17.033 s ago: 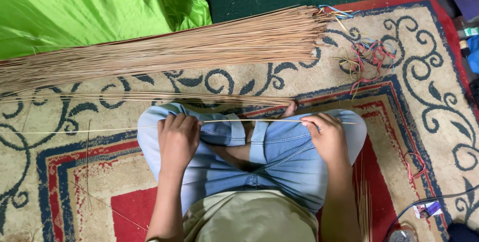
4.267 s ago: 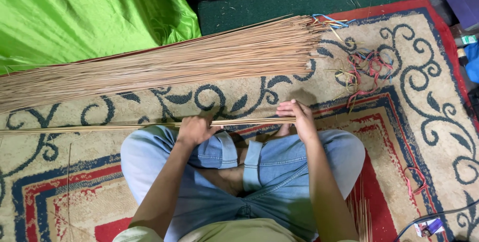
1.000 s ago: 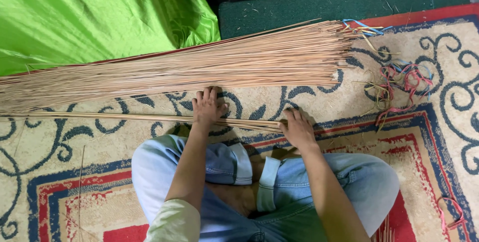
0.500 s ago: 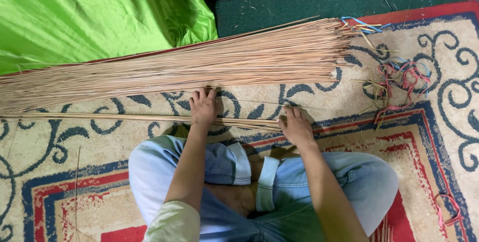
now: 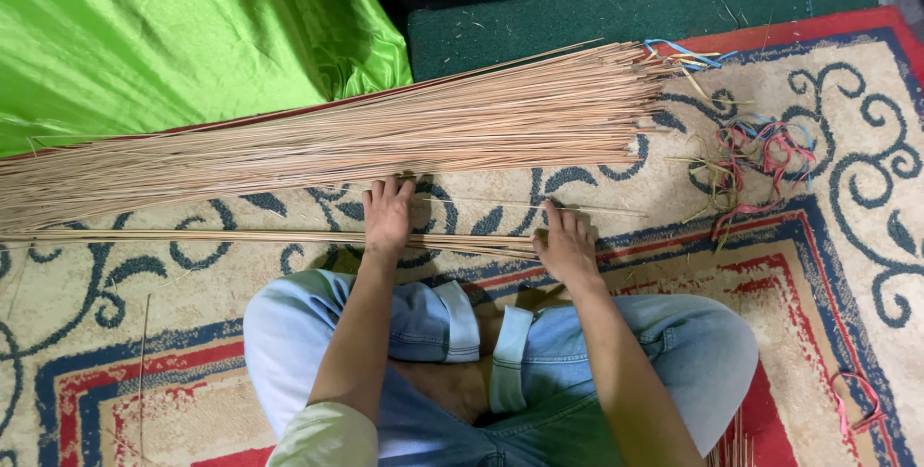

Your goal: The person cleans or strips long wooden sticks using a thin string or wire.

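Gathering step: left hand (image 5: 387, 217) and right hand (image 5: 568, 246) press flat, fingers spread, on the small bundle of thin tan sticks (image 5: 241, 236); evening its ends likely comes next.

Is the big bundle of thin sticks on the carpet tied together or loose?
Cannot tell for sure. The big bundle of thin sticks lies fanned out on the carpet, ends even at the right; no tie shows around it.

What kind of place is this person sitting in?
Probably a room in a home used for handcraft. The person sits cross-legged on a patterned carpet, beside a big pile of thin sticks and a tangle of coloured strings, with bright green cloth behind.
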